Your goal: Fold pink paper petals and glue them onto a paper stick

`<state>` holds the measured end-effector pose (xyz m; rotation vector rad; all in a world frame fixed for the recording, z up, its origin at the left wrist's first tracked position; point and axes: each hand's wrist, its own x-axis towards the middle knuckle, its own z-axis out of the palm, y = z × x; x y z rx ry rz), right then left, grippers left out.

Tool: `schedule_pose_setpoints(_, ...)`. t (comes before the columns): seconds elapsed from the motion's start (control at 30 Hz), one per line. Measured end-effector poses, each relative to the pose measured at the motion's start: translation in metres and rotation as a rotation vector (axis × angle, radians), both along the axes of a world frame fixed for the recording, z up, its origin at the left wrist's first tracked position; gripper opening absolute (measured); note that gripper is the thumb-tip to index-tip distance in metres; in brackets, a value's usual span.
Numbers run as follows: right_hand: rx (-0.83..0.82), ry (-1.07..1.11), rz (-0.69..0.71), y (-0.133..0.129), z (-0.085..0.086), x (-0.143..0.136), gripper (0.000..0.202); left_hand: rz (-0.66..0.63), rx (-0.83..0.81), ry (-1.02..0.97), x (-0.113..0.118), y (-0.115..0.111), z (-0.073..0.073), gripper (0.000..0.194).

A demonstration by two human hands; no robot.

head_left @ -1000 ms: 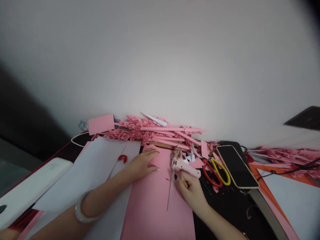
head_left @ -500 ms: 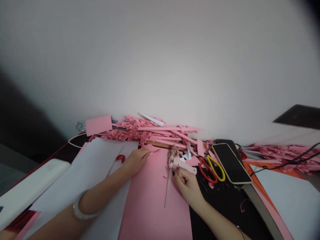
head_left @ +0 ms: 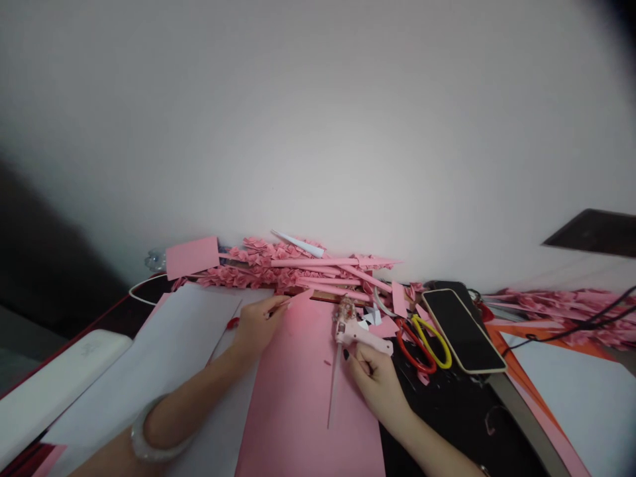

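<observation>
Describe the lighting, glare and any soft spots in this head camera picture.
Head view: the wall is brightest around the middle, dimming outward; dark shadow at the left, a soft-edged dark corner at top right. Head view: the pink paper glows brighter beside the left hand; the phone shows no strong glare.

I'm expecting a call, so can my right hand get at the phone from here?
Probably yes: the phone lies uncovered, though the red handle and yellow handle lie between it and your right hand.
</observation>
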<state>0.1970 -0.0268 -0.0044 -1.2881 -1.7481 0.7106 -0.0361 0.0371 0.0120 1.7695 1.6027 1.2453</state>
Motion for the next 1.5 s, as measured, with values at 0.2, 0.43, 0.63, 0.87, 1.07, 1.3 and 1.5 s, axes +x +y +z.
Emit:
schedule_pose_setpoints(0.2,0.005,0.014,-0.013,0.001,0.002,-0.001,0.032,0.087,0.042,-0.091,-0.007,0.002,0.001,0.020)
schedule_pose_setpoints(0.43,-0.017,0.014,-0.011,0.000,0.002,0.000,0.033,-0.013,-0.134,-0.471,-0.007,0.006,0.000,0.030)
schedule_pose_setpoints(0.63,-0.016,0.011,-0.020,0.001,0.001,0.000,0.033,0.032,-0.137,-0.391,-0.008,0.006,0.004,0.025)
schedule_pose_setpoints(0.87,-0.031,0.017,-0.025,0.002,0.000,0.000,0.033,0.134,0.026,-0.182,-0.013,0.005,0.008,0.023)
schedule_pose_setpoints(1.07,-0.019,0.003,-0.021,0.003,-0.001,0.001,0.032,0.042,0.370,0.190,-0.025,0.010,0.000,0.018)
schedule_pose_setpoints(1.3,-0.028,0.004,-0.007,0.002,-0.001,0.001,0.032,-0.430,0.169,0.386,-0.020,0.013,-0.008,0.015)
schedule_pose_setpoints(1.5,-0.036,0.011,-0.011,0.003,-0.001,0.001,0.033,-0.455,0.066,0.292,-0.018,0.009,-0.005,0.022)
